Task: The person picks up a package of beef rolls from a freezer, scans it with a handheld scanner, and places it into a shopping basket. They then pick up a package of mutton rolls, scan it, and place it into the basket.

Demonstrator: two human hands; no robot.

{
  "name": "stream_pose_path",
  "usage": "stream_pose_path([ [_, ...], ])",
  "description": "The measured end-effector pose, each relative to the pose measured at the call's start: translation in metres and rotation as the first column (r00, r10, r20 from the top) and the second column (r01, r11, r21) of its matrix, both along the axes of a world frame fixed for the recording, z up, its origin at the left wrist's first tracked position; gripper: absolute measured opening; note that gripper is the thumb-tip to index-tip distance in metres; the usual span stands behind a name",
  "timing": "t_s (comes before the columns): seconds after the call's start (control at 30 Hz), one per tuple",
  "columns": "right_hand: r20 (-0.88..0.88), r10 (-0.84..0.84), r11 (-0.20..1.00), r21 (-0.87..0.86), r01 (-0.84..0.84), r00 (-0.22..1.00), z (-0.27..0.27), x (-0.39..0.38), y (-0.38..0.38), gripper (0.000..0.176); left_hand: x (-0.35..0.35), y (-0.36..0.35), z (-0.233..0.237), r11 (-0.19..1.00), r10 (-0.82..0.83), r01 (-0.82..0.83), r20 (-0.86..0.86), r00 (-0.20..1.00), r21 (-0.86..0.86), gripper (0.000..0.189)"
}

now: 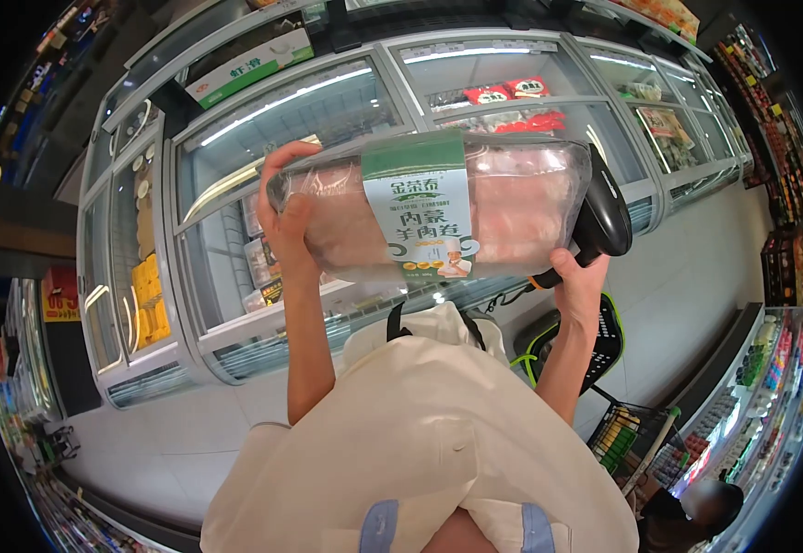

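Note:
A clear plastic pack of rolled meat slices [521, 198], with a green and white label, is held up level in front of my chest. My left hand [293, 207] grips its left end, the thumb on the near face and a finger over the top edge. At the pack's right end, my right hand [574, 272] is closed around the grip of a black handheld device that looks like a barcode scanner [604, 217]. Its thumb is close to the pack's lower right corner. The other right fingers are mostly hidden behind these things.
Glass-topped freezers [291, 111] stretch across the front, with red packs [512, 90] and yellow packs [148, 300] inside. A black basket [609, 341] with green handles is beyond my right forearm. A shopping cart [624, 431] and another person [687, 521] are at lower right, near stocked shelves [770, 387].

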State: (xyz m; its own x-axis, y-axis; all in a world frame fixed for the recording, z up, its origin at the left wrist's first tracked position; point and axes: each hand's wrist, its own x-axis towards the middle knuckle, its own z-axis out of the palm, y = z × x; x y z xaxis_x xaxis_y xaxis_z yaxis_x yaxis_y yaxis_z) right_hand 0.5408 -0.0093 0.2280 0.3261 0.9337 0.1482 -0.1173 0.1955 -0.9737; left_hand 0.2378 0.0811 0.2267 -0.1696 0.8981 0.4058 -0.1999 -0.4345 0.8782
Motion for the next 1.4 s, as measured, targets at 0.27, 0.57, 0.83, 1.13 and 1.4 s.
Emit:
stream_pose_path([
  [0.27, 0.078, -0.013, 0.983, 0.181, -0.002, 0.997, 0.01, -0.009, -0.005, 0.083, -0.011, -0.007, -0.006, 0.997, -0.015, 0.01, 0.076, 0.997, 0.07, 0.08],
  [0.57, 0.254, -0.107, 0.953, 0.302, 0.026, 0.961, 0.037, -0.025, -0.001, 0.074, -0.006, -0.014, -0.014, 0.999, 0.045, -0.041, 0.151, 0.988, -0.028, 0.079],
  [0.83, 0.124, -0.155, 0.95, 0.291, 0.113, 0.98, 0.038, -0.029, 0.01, 0.066, -0.003, -0.036, -0.033, 0.979, -0.052, 0.102, 0.267, 0.962, -0.175, 0.08],
  [1.13, 0.012, -0.216, 0.971, 0.111, 0.214, 0.976, 0.009, -0.016, 0.01, 0.06, 0.016, -0.043, -0.009, 0.948, 0.019, 0.029, 0.148, 0.989, -0.317, 0.045],
  [1.4, -0.058, -0.229, 0.972, 0.048, 0.232, 0.972, -0.008, -0.006, 0.009, 0.056, 0.021, -0.045, 0.002, 0.971, 0.007, 0.018, 0.103, 0.995, -0.239, 0.044],
])
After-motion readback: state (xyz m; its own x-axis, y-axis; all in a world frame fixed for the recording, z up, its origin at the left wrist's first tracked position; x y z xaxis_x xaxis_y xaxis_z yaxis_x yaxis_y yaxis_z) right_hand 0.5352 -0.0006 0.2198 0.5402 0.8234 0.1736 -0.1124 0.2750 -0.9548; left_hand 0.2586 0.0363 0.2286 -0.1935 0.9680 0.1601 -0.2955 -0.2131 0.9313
